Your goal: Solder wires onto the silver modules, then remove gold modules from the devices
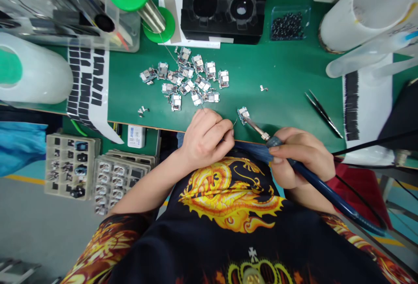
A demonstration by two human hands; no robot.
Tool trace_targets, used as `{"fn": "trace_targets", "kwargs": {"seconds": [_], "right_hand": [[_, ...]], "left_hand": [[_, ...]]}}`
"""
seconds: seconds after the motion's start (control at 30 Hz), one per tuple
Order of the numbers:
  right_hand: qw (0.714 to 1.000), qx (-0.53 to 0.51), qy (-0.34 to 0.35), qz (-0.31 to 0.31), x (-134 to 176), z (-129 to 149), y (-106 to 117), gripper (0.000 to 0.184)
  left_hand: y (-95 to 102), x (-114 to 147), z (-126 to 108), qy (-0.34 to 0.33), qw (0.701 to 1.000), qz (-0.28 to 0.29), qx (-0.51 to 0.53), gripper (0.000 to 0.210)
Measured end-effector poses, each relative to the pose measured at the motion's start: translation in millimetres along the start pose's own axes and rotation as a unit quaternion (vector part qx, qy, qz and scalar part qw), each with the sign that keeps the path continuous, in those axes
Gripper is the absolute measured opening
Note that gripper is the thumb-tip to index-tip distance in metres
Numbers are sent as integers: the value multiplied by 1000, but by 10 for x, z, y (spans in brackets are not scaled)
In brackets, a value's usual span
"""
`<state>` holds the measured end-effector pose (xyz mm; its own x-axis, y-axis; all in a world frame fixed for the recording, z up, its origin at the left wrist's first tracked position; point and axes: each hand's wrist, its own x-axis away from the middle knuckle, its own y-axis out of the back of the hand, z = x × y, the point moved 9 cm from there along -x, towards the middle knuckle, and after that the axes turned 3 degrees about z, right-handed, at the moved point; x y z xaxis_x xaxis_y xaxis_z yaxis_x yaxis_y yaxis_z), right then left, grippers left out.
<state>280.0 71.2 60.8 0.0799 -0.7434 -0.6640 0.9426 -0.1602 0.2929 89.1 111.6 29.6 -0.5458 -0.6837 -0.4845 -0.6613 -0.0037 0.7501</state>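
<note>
My right hand [298, 155] is closed around the grip of a soldering iron [276, 141], whose metal tip touches or hangs just over a small circuit board [243, 114] near the bench's front edge. Between the pinched fingers of my left hand [210, 136] runs thin solder wire [234, 122]; its free end points at that board, with a short gap visible. The wire comes from a green-ended solder spool [156, 18] at the back. A loose pile of similar small boards [187, 86] lies beyond my left hand.
Black tweezers [324, 114] lie at the right, near a sheet of black strips [352, 105]. A black tray [224, 22], a clear box of tiny black parts [290, 25] and a white cylinder [352, 18] stand behind. Parts boxes [70, 166] sit below the bench edge, left.
</note>
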Motion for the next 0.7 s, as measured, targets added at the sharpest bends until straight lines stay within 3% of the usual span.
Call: {"fn": "trace_targets", "kwargs": {"seconds": [0.27, 0.7], "right_hand": [[1000, -3, -4, 22, -26, 19, -33, 21], [999, 28, -6, 42, -24, 0, -60, 17]], "left_hand": [[-29, -6, 6, 4, 1000, 5, -6, 14], [-28, 14, 2, -6, 1000, 3, 6, 17]]}}
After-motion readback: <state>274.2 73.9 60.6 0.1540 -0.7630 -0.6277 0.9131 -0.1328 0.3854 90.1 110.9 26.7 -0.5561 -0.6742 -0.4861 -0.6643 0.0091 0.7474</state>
